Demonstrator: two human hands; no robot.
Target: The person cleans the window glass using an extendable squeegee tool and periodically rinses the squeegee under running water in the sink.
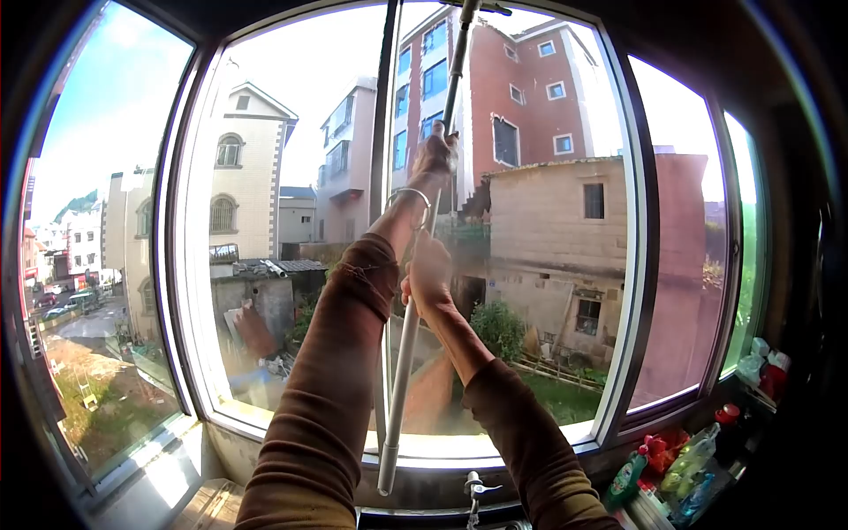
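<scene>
A long white pole (404,389) runs up in front of the window, leaning slightly right toward its top. At its upper end is a dark crosswise head (491,8), partly cut off by the frame, that looks like a window squeegee. My left hand (435,157), with a bangle at the wrist, is wrapped round the pole's upper part. Lower down, my right hand (430,272) closes round the same pole, slightly blurred. The pole's bottom end hangs free above the sill. Behind it stands the window glass (548,265) with an upright frame bar (382,106).
Below the window is a faucet (475,486). Bottles, including a green bottle (627,477), and a red-capped container (727,415) crowd the right sill. Side panes (115,265) flank the middle. Outside are buildings (539,97) and a yard.
</scene>
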